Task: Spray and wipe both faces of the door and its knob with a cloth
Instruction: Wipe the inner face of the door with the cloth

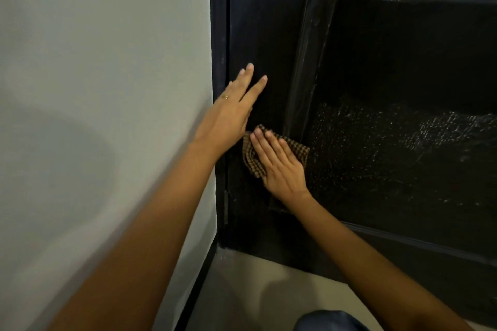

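– Pale grey wall (107,62) at left, light floor (242,290) below: noted. Where is the door from your side?

– Black door (269,21) fills the right of my view, just beside its frame (219,35). I log the checked cloth (298,150) flat on the door's upright stile, at the edge of the recessed panel (403,75).

– Hands?

– Right hand (279,166) presses the cloth to the door, its fingers (262,142) straight and close together. Left hand (231,115) lies flat on the stile just above the cloth. Its fingers (248,75) are straight, the forefinger slightly parted from the rest, and one carries a ring (226,97).

– Surroundings?

– I see fine droplets (376,137) speckling the panel right of the cloth. Knee (328,321) in dark fabric at the bottom edge.
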